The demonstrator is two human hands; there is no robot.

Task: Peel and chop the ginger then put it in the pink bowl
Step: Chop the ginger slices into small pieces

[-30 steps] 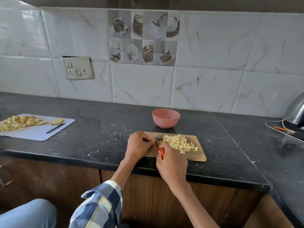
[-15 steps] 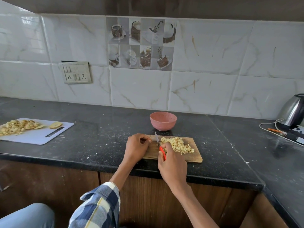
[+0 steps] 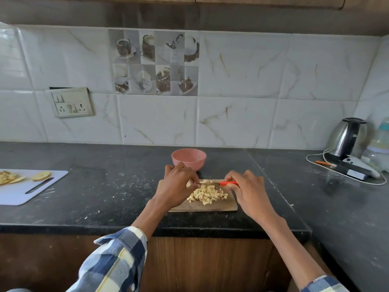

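Observation:
A pile of chopped ginger (image 3: 207,194) lies on a small wooden cutting board (image 3: 223,206) near the counter's front edge. My right hand (image 3: 249,191) grips the red handle of a small knife (image 3: 228,183), whose blade lies sideways behind the pile, pointing left. My left hand (image 3: 179,187) sits over the board's left end, its fingertips pinching a ginger piece at the blade's tip. The pink bowl (image 3: 188,159) stands just behind the board; its inside is hidden from this angle.
A white cutting board (image 3: 25,191) with slices and chopped bits lies at the far left. At the right stand a steel kettle (image 3: 347,137), its cord, and a bottle (image 3: 381,142). The black counter (image 3: 105,186) is dusted with crumbs.
My right hand moved from the board's near side to its right end, turning the knife sideways. My left hand shifted right over the pile. The camera view tilted upward.

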